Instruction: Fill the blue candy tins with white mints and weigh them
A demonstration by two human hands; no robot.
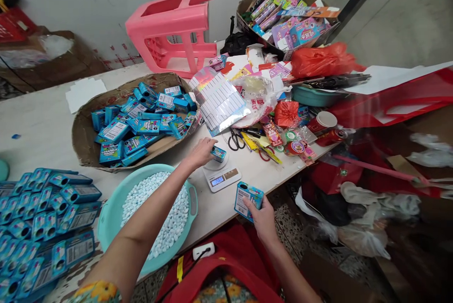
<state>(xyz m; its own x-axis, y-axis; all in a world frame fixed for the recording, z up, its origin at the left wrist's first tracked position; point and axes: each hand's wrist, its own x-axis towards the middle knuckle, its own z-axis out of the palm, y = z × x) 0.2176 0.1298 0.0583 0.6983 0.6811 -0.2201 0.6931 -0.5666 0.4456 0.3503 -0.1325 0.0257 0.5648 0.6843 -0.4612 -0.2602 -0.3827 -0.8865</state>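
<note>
Gripping a blue box [244, 206] between thumb and fingers, the right hand [262, 213] holds it just past the near edge of the table [38, 116], with the printed face turned up toward the head. The left hand [202, 153] reaches across to a small blue packet [219, 154] that sits on the round plate of a white digital scale [230, 176]. Its fingertips are at the packet's edge, but I cannot tell whether they are closed on it or only touching. The scale's display is lit.

Under the left forearm stands a turquoise tub [108, 213] filled with small pale pellets [173, 213]. Behind the tub, a low cardboard tray [83, 140] holds a loose heap of blue packets [148, 126], lying at all angles. At the lower left, many more blue boxes [46, 211] are packed close together, several showing a dark round hole at the end.

Beyond the scale lie black-handled scissors [235, 140] and a shiny sheet [221, 102] printed with rows of white strips. Farther back, a pink stool [170, 24] rests on its side near a carton [244, 24] of bright packages.
</note>
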